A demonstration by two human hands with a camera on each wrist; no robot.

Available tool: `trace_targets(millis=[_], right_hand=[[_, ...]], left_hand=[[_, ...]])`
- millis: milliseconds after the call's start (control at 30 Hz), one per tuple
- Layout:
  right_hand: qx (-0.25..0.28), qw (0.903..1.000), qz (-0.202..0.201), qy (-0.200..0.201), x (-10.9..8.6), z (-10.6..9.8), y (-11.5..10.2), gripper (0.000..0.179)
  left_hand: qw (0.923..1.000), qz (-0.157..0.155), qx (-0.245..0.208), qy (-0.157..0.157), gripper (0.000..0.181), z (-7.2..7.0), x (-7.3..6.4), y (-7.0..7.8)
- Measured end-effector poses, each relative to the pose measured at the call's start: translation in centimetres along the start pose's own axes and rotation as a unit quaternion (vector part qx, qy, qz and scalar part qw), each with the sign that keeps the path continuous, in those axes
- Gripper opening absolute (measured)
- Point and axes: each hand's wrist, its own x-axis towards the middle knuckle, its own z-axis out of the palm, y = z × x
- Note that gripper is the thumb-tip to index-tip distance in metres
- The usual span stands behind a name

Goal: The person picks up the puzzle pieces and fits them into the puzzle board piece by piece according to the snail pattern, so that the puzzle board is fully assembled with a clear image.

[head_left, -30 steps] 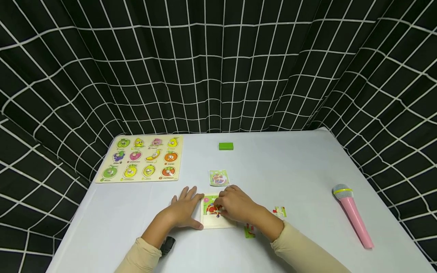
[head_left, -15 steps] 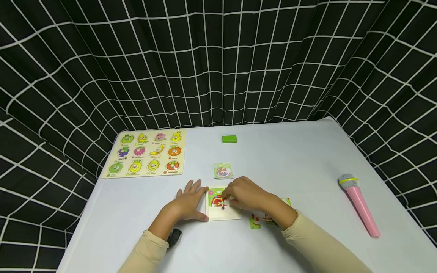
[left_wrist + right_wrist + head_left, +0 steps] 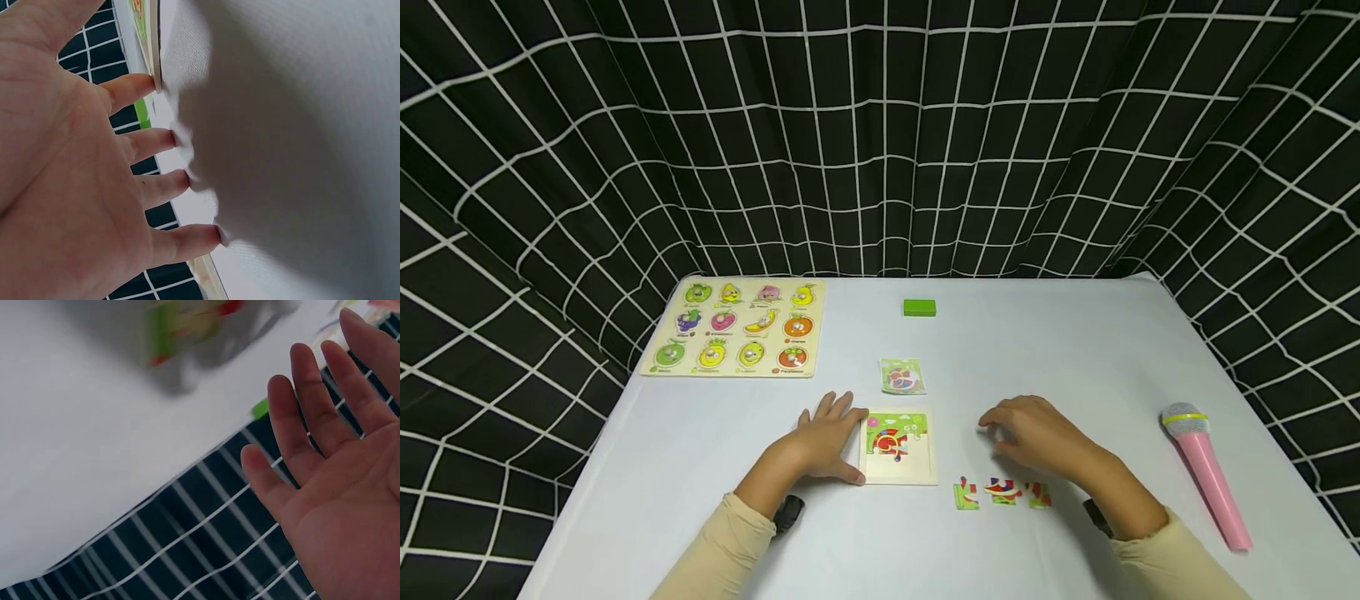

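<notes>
A small wooden jigsaw tray (image 3: 897,472) lies on the table, its upper part filled with green and red pieces (image 3: 891,440) and its lower part bare wood. My left hand (image 3: 822,448) steadies the tray's left edge, thumb and index fingertip against it; in the left wrist view the left hand (image 3: 75,169) has its fingers spread, tips on the cloth. Right of the tray my right hand (image 3: 1037,433) hovers with loosely bent fingers, holding nothing visible. Below it lie three loose jigsaw pieces (image 3: 1003,490). In the right wrist view a blurred green and red piece (image 3: 164,328) lies beyond the fingers.
Behind the tray lies a small picture card (image 3: 902,376), with a green block (image 3: 919,307) farther back. A fruit peg puzzle board (image 3: 737,329) occupies the back left. A pink toy microphone (image 3: 1210,483) lies at the right. Black gridded curtains (image 3: 880,142) surround the table.
My right hand has left the tray and moved right, uncovering the piece in its upper right. My left hand keeps its place at the tray's edge. The head view has shifted slightly.
</notes>
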Motion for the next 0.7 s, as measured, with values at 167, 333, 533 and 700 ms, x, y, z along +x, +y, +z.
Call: trace_targets(millis=[167,333,533,700], right_hand=[[0.002,0.9992,0.040,0.006,-2.3,0.2,1.7,0.032],[-0.002,0.9974,0.071,0.011,-4.0,0.6,3.2,0.030],[-0.008,0.9981,0.060,0.011,-4.7,1.2,3.9,0.031],[-0.006,0.9981,0.061,0.003,-4.3,1.5,3.8,0.032]], left_hand=[[0.9999,-0.002,0.010,-0.002,0.098,0.2,0.2,-0.1],[0.9999,0.005,0.013,-0.005,0.098,0.2,0.7,0.1],[0.9998,-0.001,0.019,-0.003,0.098,0.3,0.7,0.1],[0.9999,-0.004,0.010,0.000,0.098,0.4,0.2,-0.2]])
